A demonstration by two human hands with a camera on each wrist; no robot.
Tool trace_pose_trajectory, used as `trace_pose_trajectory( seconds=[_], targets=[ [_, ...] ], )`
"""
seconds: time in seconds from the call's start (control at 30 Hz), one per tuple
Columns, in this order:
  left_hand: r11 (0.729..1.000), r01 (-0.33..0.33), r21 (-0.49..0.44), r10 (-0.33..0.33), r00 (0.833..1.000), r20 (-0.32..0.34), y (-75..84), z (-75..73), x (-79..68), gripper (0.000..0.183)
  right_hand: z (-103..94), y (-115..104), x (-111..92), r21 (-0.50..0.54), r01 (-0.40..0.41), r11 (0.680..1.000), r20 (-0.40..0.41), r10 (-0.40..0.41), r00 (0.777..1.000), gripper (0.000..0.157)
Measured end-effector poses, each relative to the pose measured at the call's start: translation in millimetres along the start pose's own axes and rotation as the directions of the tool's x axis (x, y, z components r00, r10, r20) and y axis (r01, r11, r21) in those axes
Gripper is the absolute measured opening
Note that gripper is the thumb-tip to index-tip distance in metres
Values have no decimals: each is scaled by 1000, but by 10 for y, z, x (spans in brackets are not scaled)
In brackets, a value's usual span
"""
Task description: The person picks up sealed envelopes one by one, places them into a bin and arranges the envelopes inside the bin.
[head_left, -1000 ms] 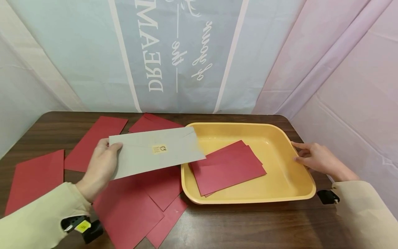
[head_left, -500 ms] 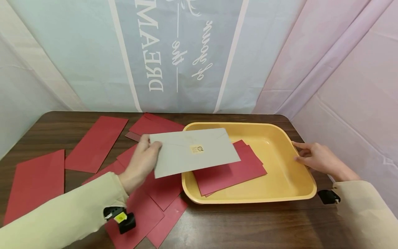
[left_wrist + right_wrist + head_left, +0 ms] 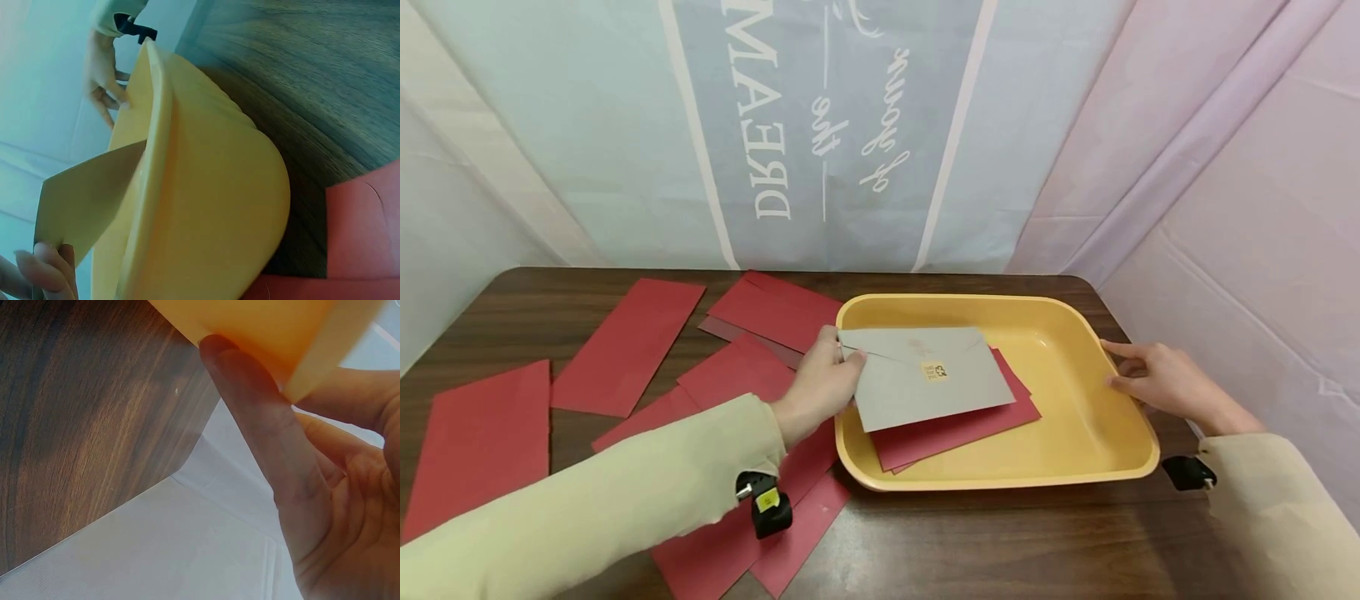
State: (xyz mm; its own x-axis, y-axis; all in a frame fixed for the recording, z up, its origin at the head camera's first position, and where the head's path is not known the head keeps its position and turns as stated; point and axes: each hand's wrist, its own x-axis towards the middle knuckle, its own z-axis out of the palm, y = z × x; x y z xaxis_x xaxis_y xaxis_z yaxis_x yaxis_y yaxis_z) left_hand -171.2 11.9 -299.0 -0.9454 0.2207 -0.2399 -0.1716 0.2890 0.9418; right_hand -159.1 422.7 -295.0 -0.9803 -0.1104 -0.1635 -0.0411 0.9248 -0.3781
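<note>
In the head view my left hand (image 3: 822, 382) pinches the left edge of a grey-white envelope (image 3: 895, 396) with a small yellow sticker. The envelope hangs over the left part of a yellow plastic tub (image 3: 1075, 462), above several red envelopes (image 3: 955, 437) lying inside. At the tub's right side, my right hand (image 3: 1176, 387) holds the rim. The right wrist view shows a finger (image 3: 250, 412) against the tub's outer wall and the thumb at the rim. From the left wrist, the held envelope (image 3: 87, 194) slants down behind the near rim.
Several red envelopes (image 3: 628, 346) lie spread and partly overlapping over the left half of the dark wooden table (image 3: 985, 542). A printed cloth (image 3: 850, 167) hangs behind the table, and pale cloth (image 3: 1262, 250) hangs at the right.
My left hand has carried the grey-white envelope to the right and slightly lower, from over the table to over the tub. The right hand and the tub have stayed in place.
</note>
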Motion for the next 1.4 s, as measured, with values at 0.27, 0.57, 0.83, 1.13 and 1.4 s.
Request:
trace_pose_trajectory(
  seconds=[0.27,0.57,0.83,1.13,1.4],
  targets=[
    [995,-7,98,2,999,45,66,165,100,45,-2,15,12,17,7,1000,10,-7,1000,61],
    [987,63,148,-81,989,122,47,261,139,67,-8,5,6,17,8,1000,10,-8,1000,62],
    [929,118,350,-178,973,146,60,318,154,74,-16,2,10,16,1,1000,11,-1,1000,61],
    [895,100,436,-185,970,155,72,320,127,76,-5,-7,4,39,1,999,15,-2,1000,61],
    [949,48,312,-89,989,116,86,96,87,47,-3,4,7,38,1,999,10,-1,1000,61]
  ],
)
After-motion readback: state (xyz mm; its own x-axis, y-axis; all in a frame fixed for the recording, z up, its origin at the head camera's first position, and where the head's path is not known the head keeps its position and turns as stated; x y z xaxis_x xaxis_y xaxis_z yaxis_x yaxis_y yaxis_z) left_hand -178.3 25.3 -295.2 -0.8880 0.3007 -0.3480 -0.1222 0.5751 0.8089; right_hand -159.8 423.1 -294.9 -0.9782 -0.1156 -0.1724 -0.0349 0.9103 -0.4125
